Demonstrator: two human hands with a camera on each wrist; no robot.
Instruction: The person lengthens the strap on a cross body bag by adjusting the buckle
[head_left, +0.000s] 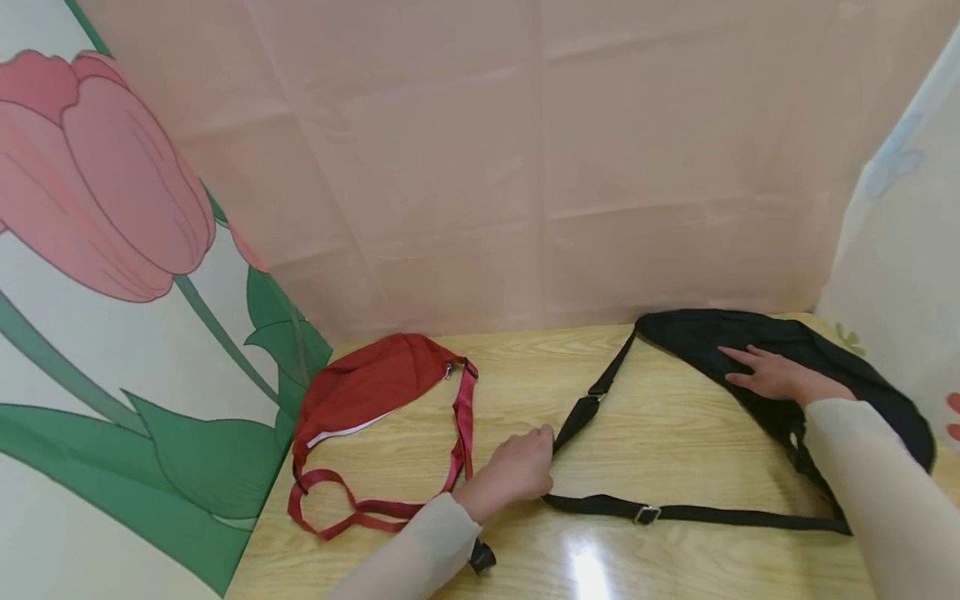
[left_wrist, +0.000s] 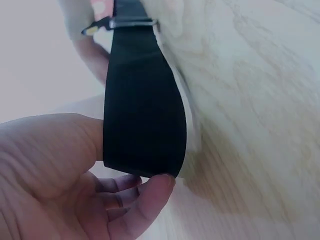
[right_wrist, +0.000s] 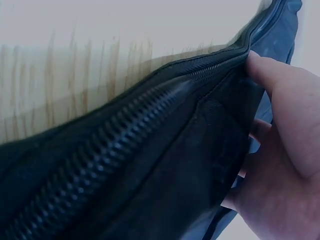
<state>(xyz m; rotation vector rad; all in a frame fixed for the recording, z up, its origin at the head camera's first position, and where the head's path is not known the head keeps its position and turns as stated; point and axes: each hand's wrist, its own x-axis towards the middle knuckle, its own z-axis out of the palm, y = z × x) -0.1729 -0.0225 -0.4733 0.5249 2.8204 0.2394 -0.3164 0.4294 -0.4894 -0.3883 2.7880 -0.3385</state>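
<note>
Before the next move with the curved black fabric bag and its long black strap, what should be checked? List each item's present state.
1. Left hand holding the long black strap: ok, gripped.
2. Right hand on the curved black fabric bag: ok, touching it.
3. Smaller red fabric bag apart from the black bag: ok, over on the left of the pale wood-grain table.
4. Space around the left sleeve clear: not ok, the narrow red strap passes behind it in the head view.
5. Black zipper closed along its whole length: cannot tell, only part shows.
</note>
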